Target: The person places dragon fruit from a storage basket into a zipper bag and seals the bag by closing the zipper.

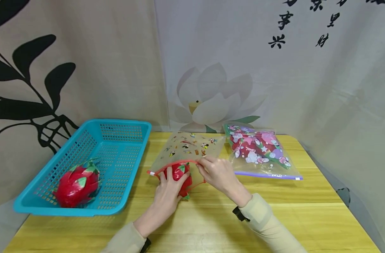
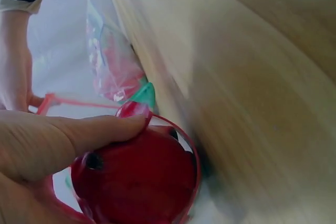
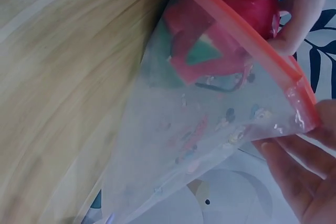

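Note:
A red dragon fruit [image 1: 184,179] with green tips sits partly inside the mouth of a clear zip bag [image 1: 183,147] printed with small cartoon figures. My left hand [image 1: 168,191] grips the fruit from the near side, thumb along it in the left wrist view. At the bag's right corner my right hand [image 1: 218,175] pinches the red zip edge [image 3: 262,45], holding the mouth apart. In the right wrist view the fruit's inner end shows through the plastic, and the left hand's fingers [image 3: 299,14] lie on its outer end.
A blue perforated basket [image 1: 123,182] stands at the left with another dragon fruit [image 1: 77,186] in it. To the right lies a second zip bag [image 1: 259,151], purple-edged and filled with red things. A printed curtain [image 1: 116,70] hangs behind the wooden table [image 1: 300,218].

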A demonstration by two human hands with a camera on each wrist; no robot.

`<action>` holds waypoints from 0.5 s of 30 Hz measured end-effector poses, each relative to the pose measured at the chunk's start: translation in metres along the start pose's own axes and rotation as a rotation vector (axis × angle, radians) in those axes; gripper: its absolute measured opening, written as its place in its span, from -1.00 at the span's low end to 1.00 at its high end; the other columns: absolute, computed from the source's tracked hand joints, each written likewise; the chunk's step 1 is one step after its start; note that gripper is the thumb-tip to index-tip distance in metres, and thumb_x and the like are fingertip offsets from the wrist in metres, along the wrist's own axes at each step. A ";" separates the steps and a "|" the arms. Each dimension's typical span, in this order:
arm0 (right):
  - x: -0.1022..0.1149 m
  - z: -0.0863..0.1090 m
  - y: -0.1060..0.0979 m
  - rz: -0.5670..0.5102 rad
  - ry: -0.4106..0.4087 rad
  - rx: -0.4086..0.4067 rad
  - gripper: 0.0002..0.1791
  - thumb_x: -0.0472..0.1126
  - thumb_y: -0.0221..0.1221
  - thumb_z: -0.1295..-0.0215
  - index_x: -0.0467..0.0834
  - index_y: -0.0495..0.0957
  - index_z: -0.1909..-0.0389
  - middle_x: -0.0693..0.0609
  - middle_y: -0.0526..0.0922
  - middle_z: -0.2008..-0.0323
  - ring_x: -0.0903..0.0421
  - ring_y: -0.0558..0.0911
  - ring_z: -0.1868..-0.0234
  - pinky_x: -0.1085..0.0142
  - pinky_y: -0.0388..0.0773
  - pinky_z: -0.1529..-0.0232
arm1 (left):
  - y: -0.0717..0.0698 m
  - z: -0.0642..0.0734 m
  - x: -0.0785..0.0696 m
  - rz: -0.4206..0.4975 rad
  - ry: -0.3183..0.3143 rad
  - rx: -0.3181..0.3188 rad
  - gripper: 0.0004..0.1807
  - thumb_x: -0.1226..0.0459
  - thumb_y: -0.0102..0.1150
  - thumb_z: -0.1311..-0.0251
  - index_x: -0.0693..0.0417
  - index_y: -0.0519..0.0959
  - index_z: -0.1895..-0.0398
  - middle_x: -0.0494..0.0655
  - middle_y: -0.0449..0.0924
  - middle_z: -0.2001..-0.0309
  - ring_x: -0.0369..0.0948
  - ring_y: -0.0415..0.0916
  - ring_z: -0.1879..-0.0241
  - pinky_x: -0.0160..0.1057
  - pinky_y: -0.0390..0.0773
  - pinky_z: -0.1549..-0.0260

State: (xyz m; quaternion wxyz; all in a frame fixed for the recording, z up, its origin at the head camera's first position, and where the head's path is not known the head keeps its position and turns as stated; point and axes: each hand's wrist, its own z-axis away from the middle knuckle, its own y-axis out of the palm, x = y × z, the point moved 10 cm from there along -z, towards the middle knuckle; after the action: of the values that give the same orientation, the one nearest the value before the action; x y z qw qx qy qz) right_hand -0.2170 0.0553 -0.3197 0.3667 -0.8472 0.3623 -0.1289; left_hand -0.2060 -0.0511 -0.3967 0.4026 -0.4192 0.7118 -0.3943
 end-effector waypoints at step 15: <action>0.006 0.004 0.012 -0.005 -0.035 0.145 -0.81 -0.19 0.36 -0.03 -0.04 0.70 0.27 0.10 0.75 0.31 0.20 0.72 0.40 0.46 0.51 0.62 | -0.013 -0.004 0.010 0.216 -0.010 -0.076 -0.21 0.29 0.48 0.14 0.10 0.30 -0.22 0.37 0.30 -0.01 0.31 0.39 0.03 0.10 0.67 0.32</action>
State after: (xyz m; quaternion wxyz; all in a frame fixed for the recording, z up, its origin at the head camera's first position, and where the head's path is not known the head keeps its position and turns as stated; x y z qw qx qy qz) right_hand -0.2170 0.0477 -0.3313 0.4331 -0.8213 0.3434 -0.1411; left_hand -0.2093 -0.0639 -0.3855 0.4301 -0.3567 0.7654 -0.3193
